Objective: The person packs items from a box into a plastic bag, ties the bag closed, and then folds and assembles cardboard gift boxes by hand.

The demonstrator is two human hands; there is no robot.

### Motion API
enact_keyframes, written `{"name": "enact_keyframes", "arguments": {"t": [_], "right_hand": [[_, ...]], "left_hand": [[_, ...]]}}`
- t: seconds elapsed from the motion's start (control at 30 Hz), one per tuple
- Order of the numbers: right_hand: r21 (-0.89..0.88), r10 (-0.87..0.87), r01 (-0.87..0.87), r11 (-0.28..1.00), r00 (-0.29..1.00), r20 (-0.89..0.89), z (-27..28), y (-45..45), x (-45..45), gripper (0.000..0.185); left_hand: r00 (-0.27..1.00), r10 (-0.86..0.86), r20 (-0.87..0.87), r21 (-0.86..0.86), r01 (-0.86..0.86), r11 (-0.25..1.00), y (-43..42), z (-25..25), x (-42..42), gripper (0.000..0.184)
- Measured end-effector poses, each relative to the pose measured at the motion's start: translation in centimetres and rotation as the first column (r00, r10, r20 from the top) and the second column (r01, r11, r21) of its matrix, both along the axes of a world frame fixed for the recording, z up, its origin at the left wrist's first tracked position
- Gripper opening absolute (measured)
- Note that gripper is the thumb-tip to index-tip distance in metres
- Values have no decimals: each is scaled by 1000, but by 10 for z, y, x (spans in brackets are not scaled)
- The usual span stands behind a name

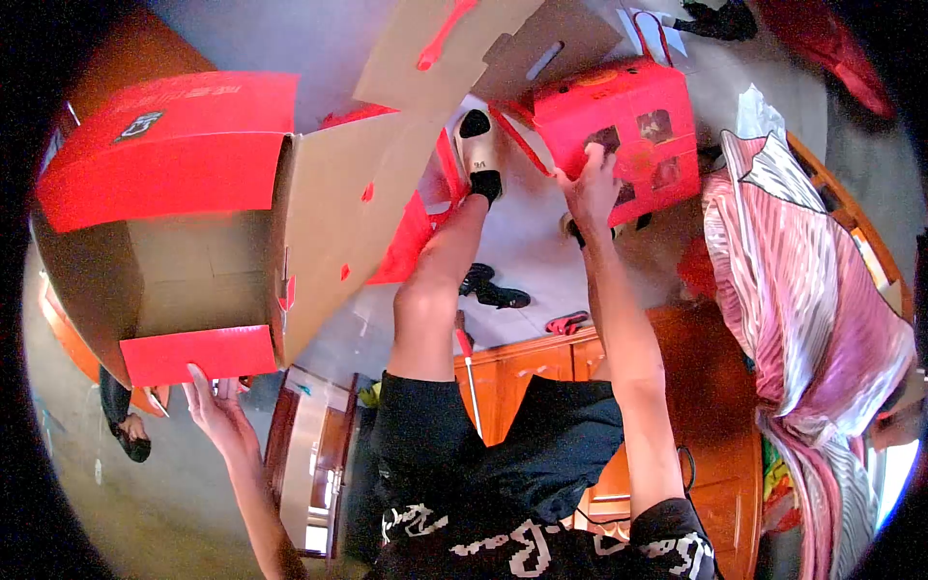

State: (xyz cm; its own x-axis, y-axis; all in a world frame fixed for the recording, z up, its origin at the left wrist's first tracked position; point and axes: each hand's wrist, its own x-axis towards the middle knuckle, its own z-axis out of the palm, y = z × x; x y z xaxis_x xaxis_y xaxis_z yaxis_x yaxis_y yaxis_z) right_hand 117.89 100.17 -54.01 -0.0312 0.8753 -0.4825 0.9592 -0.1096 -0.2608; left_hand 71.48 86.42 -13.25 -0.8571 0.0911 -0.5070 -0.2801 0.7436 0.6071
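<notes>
On the left, a large red cardboard box (208, 179) stands open, showing its brown inside. My left hand (224, 416) pinches the red flap (198, 356) at its near edge, thumb on the front and the other fingers partly hidden. A smaller red carton (667, 106) with square cut-out windows is tilted at the upper right. Against its lower left side, my right hand (588, 188) grips the carton near a window, with some fingertips hidden. A red ribbon strap (517, 135) runs from the carton to beside my right thumb.
Brown cardboard flaps (435, 58) spread at the top centre. Black sandals (498, 290) lie on the floor near my legs. Striped pink cloth (812, 261) drapes over wooden furniture at right. Another person (126, 425) is at the lower left. An orange wooden cabinet (527, 372) stands close by.
</notes>
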Motion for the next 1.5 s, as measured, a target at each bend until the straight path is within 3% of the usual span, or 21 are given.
{"name": "enact_keyframes", "arguments": {"t": [0.03,0.07,0.17,0.3,0.4,0.5,0.53,0.6,0.63,0.67,0.7,0.77,0.83,0.87,0.97,1.0,1.1,1.13,1.27,1.4,1.5], "right_hand": [[-4,41,-41,999,999,19,1,5,-3,63],[-147,0,5,989,999,37,0,11,-12,67],[-180,-118,119,977,993,16,-9,11,-27,74],[-202,-69,62,977,997,-28,-2,15,-17,72],[-188,-204,160,969,948,-246,6,-4,1,74],[-38,45,-70,997,894,-447,33,-39,29,84],[-224,-126,35,974,905,-407,49,-61,32,80],[-190,-34,-35,981,937,-347,68,-95,49,71],[-258,-142,77,963,960,-242,93,-104,44,56],[-328,-114,41,944,971,-209,106,-113,52,42],[-442,-296,137,886,902,-315,110,-126,59,34],[-521,-365,178,835,888,-281,172,-105,27,31],[-501,-347,146,853,876,-336,215,-90,1,27],[-410,-338,149,900,832,-440,220,-87,-15,28],[-515,-499,227,827,719,-484,251,-73,-31,28],[-503,-481,213,838,722,-497,263,-68,-40,28],[-541,-523,217,813,682,-511,272,-65,-64,26],[-528,-503,205,824,694,-515,275,-65,-67,26],[-522,-485,209,827,735,-474,279,-68,-70,24],[-554,-534,251,794,723,-437,263,-70,-81,23],[-438,-484,242,866,629,-608,263,-70,-98,21]], "left_hand": [[1000,0,-4,-4,0,1000,-3,-4,-1,54],[999,2,-39,-4,-3,1000,-8,-9,0,56],[1000,-12,9,20,12,1000,-26,-12,-7,56],[1000,0,-28,-3,0,1000,-38,-17,-9,57],[999,17,-41,-25,-18,1000,-47,-19,-4,59],[997,70,-28,-74,-72,995,-59,-14,-3,61],[998,66,9,-77,-65,995,-67,-11,-7,61],[993,86,77,-96,-79,992,-55,-4,-5,59],[988,34,150,35,-40,999,-45,6,2,58],[985,81,151,46,-89,995,-56,4,-3,58],[981,125,151,50,-133,990,-75,4,-11,57],[974,134,182,51,-146,988,-84,7,-18,58],[976,151,155,58,-162,985,-74,21,-17,56],[981,132,145,66,-143,988,-72,28,-16,55],[986,109,128,98,-122,988,-78,32,-9,56],[981,117,152,110,-135,985,-80,33,-11,64],[977,183,110,84,-192,978,-91,30,-15,58],[975,178,130,99,-192,976,-89,34,-13,66],[981,163,106,93,-173,980,-94,34,-16,71],[979,185,84,115,-194,974,-96,31,-16,51],[989,123,79,76,-129,989,-89,38,-14,52]]}}
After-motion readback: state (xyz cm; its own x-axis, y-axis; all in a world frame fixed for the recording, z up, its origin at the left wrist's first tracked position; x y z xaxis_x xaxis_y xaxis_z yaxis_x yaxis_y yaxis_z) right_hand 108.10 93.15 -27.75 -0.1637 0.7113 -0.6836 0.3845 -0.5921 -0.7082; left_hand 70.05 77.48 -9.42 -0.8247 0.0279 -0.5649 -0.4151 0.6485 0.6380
